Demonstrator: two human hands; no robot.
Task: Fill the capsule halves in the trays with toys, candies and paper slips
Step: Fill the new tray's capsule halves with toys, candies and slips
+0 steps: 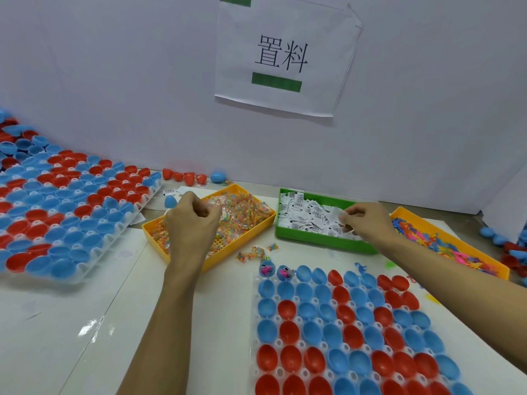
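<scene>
A white tray (254, 315) at the lower right holds rows of open red and blue capsule halves (339, 334). Two blue halves (275, 270) at its far left corner hold toys and slips. My left hand (189, 220) is curled over the yellow bin of candy packets (245, 212) and pinches candy packets. My right hand (363, 220) reaches into the green bin of white paper slips (308, 216) and pinches a slip. A second yellow bin (462, 246) at the right holds colourful plastic toys.
A second tray of red and blue capsule halves (65, 212) lies tilted at the left. Loose capsule halves (191, 176) sit along the white back wall, more at the far right (510, 246). A few candy packets (253, 253) lie on the table between bins and tray.
</scene>
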